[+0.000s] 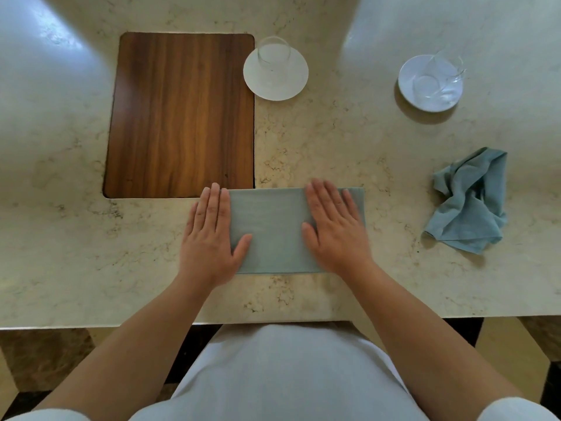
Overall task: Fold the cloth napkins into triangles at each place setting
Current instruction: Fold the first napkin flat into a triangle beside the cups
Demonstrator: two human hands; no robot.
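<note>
2 hands flat, fingers straight, pressing 1 folded napkin (274, 230) at table (334, 141) near edge: left hand (211, 238) on its 9 o'clock end, right hand (335, 227) on its 3 o'clock end. 1 crumpled napkin (472, 202) lies at 3 o'clock. 2 saucers (275, 75) (430, 83) with 2 glasses (273, 54) (440, 77) at 12 to 1 o'clock. 1 wooden board (182, 115) at 11 o'clock.

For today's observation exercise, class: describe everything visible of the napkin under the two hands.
The napkin is dusty blue-green cloth, flat as a rectangle, not yet a triangle. It lies on the marbled table near the front edge, its far edge by the wooden board's corner. The left hand presses flat on its left end, the right hand on its right.
</note>
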